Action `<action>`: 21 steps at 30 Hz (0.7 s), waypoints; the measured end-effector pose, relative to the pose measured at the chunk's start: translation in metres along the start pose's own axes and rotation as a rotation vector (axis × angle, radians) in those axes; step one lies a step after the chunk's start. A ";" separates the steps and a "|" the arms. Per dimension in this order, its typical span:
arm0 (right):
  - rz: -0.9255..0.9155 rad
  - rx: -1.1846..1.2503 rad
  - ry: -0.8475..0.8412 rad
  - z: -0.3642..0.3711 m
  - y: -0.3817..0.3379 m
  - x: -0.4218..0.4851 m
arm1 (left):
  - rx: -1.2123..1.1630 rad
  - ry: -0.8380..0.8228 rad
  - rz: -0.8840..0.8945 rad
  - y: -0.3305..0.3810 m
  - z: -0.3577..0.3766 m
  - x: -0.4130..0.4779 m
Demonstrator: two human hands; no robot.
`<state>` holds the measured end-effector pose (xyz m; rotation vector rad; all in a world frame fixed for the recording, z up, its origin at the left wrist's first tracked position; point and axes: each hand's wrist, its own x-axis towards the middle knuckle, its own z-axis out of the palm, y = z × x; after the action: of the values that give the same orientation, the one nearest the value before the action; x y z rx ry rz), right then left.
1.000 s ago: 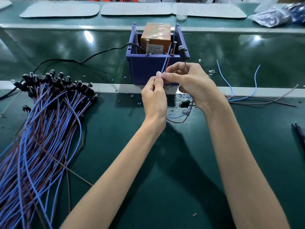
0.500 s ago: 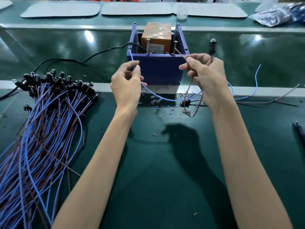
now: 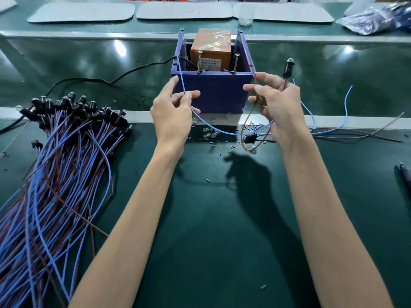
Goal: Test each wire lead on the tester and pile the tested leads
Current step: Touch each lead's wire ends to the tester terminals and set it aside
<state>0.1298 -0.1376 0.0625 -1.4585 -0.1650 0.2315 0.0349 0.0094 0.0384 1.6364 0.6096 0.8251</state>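
Lead (image 3: 222, 131) is hanging in the air right in front of the tester (image 3: 213, 94), stretched between both hands. Left hand (image 3: 173, 114) is pinching the thin blue wire (image 3: 182, 84) between thumb and forefinger, with the tip sticking up beside the box's left front corner. Right hand (image 3: 278, 107) is pinching the brown wire (image 3: 254, 75) the same way, tip poking up by the right corner. Its other fingers (image 3: 255, 99) are curling round the strands under the black socket (image 3: 287, 71), which is standing upright above the hand with a little clear bulb (image 3: 290, 61) on top. The blue strand is sagging in a smooth curve between the hands, and the brown one is looping down below the right hand.

The tester is looking like a boxy blue plastic bin with an orange block (image 3: 211, 43) wrapped in glossy film inside, and two long metal screws (image 3: 199, 61) are standing up at the front edge. Pile (image 3: 55, 174) of leads is sprawling on the left of the matte green worktop (image 3: 222, 230), black sockets bunched at the far end, blue and brown wires fanning toward the camera. Tiny insulation bits (image 3: 232, 147) are lying scattered near the box, and a few loose wires (image 3: 345, 105) are trailing off to the right.
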 end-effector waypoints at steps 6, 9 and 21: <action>-0.012 0.019 -0.009 0.000 0.002 0.002 | -0.064 0.058 -0.059 0.000 -0.001 0.000; -0.013 0.015 -0.001 0.001 0.003 0.002 | -0.089 0.055 -0.076 0.000 -0.002 -0.002; 0.001 -0.012 -0.014 0.000 0.003 0.001 | -0.031 0.034 -0.117 0.002 -0.001 -0.004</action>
<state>0.1305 -0.1376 0.0590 -1.4691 -0.1772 0.2414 0.0315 0.0059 0.0398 1.5461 0.7058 0.7743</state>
